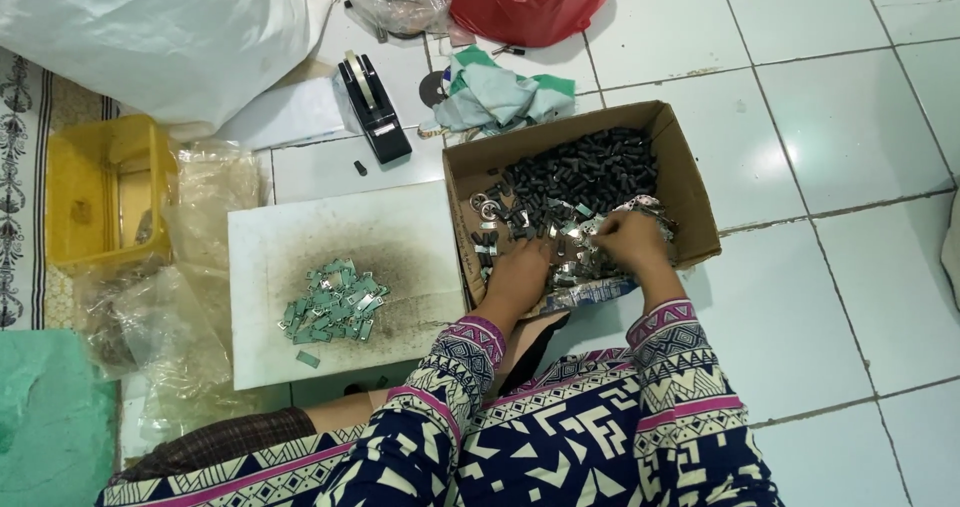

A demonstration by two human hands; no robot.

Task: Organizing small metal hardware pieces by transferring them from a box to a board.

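From the head camera, both hands are down inside a cardboard box (690, 182) on the white tiled floor. The left hand (520, 270) rests at the box's near edge, fingers curled down into a heap of shiny metal pieces (580, 257); whether it pinches one I cannot tell. The right hand (630, 237) sits just beside it, deeper in the box, fingers bent together over the same metal pieces, and whether anything is gripped between them is hidden. Just beyond both hands, filling the far part of the box, lies a pile of small dark cylinders (585, 172). Left of the left hand, outside the box, a white board (280, 267) carries a mound of small green tags (333, 302). Beyond that board stands a black tape dispenser (372, 107), with a green cloth (500, 92) near it. Further left sits a yellow crate (90, 167) beside crumpled clear plastic (200, 207).
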